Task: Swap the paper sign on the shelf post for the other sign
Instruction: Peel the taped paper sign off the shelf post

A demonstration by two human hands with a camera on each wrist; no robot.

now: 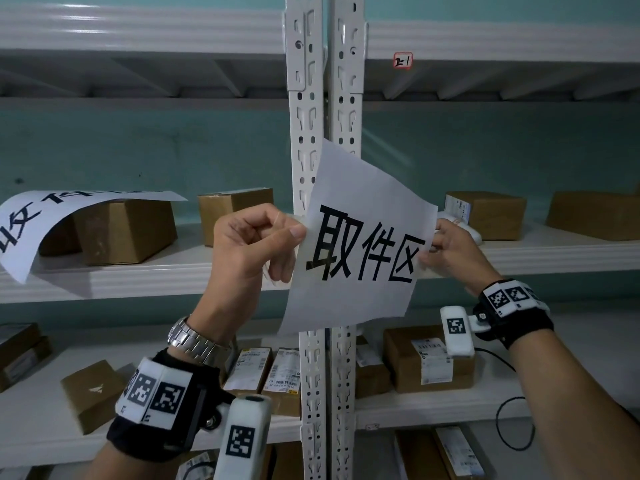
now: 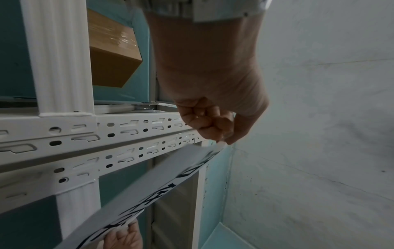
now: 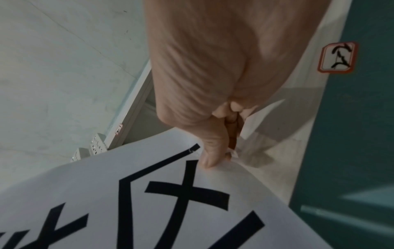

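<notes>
A white paper sign (image 1: 360, 244) with three large black characters hangs tilted in front of the white perforated shelf post (image 1: 308, 109). My left hand (image 1: 256, 240) pinches its left edge between thumb and fingers. My right hand (image 1: 446, 254) pinches its right edge, thumb on the printed face (image 3: 211, 161). In the left wrist view the sign (image 2: 153, 190) runs edge-on below the post (image 2: 106, 144), with my left hand (image 2: 215, 128) at its far end. The other sign (image 1: 52, 216), also white with black characters, lies draped over a cardboard box (image 1: 128, 230) on the left shelf.
Several cardboard parcels sit on the middle shelf (image 1: 519, 251) and the lower shelf (image 1: 433, 407). A small red-bordered label (image 1: 403, 60) is stuck on the upper shelf beam. A black cable (image 1: 512, 424) loops at the lower right. The wall behind is teal.
</notes>
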